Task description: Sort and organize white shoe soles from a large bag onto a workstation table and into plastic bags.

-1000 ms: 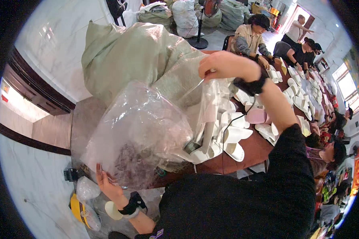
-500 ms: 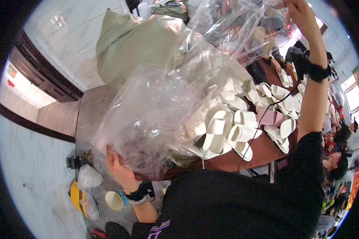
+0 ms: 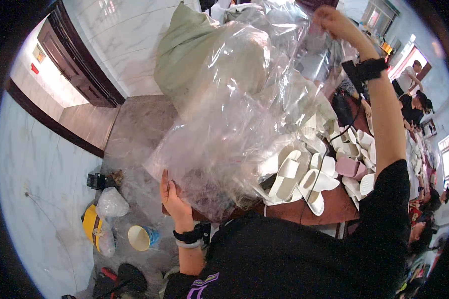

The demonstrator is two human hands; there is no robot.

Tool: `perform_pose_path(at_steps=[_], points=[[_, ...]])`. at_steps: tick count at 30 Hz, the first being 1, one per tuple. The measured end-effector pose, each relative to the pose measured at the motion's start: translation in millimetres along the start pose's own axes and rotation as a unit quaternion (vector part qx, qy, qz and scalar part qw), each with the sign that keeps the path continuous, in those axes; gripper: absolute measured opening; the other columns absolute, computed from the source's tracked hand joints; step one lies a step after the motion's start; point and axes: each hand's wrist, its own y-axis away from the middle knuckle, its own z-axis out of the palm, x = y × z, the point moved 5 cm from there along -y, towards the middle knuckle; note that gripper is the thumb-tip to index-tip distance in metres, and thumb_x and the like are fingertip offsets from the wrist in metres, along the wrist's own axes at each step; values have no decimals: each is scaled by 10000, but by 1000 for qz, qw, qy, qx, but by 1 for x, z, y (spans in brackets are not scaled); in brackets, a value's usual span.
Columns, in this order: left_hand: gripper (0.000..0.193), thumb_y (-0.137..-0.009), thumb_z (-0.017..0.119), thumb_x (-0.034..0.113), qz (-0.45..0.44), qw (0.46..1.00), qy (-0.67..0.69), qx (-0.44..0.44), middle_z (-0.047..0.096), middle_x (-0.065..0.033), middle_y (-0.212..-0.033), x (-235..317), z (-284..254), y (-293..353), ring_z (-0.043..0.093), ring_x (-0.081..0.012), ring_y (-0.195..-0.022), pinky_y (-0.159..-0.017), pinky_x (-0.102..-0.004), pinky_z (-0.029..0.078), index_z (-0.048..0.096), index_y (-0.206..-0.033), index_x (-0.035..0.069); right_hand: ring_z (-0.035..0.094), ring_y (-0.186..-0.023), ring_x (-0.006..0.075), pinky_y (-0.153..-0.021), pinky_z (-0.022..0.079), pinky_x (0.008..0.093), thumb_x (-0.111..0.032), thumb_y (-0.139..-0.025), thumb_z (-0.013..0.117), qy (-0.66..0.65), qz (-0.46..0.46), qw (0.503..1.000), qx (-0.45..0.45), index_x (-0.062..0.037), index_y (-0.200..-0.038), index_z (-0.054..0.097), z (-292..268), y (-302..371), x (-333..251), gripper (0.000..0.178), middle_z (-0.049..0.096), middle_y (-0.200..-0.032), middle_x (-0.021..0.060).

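Observation:
A large clear plastic bag is spread between my two hands, wrinkled and see-through. My left hand pinches its lower left corner by the table's near edge. Raised at the upper right, my right hand is closed on the bag's far end. Behind and partly under the plastic bulges a pale green sack. White slide slippers lie heaped to the right of the bag, and a pink slipper sits among them.
The reddish-brown table carries the slippers, with a thin black cable across them. On the floor at left stand a paper bucket, a filled plastic bag and a yellow item. Several people sit or stand at right.
My right hand has come inward and to the left, still gripping the bag. The whole view has shifted, and the plastic hangs looser between my hands.

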Motion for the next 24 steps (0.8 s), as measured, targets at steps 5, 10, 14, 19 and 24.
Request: perform_pose_path(at_steps=[5,10,14,19,24], points=[[342,-915,445,23,3,1000,-15,7,476,57,-787,-11,-30,-15,348,-31,-637,-579,-178,322,516,-1250,33,544,-558,143,-495,435,280,-264,-826,604,-71,230,968,-72,13,-953,596,21,21,99,305,577,-677,40],[348,-912,453,24,-13,1000,-16,12,477,59,-792,-5,-26,-13,342,-33,-627,-574,-178,310,513,-1255,38,545,-519,112,-463,427,276,-280,-870,577,-105,187,964,155,-23,-1047,552,-33,33,90,313,629,-814,62],[340,-917,457,36,-11,1000,7,21,473,60,-809,-2,-24,-8,353,-33,-657,-609,-171,321,517,-1252,39,577,-543,127,-490,434,264,-254,-917,504,-50,29,979,196,-56,-1106,485,-28,70,-74,274,639,-854,61],[335,-923,458,49,23,999,-13,20,447,65,-788,-3,-22,-2,341,-35,-675,-623,-173,318,515,-1253,35,624,-689,312,-527,501,405,-74,-794,488,147,-160,976,32,-70,-1033,499,102,148,-233,239,596,-921,141],[373,-956,412,145,1,998,60,-18,509,-42,-1187,13,12,14,481,-141,-1052,-892,-262,397,425,-1311,31,622,-612,282,-476,502,359,-78,-763,535,58,-174,969,-168,-21,-1033,463,215,186,-283,286,579,-945,135]])
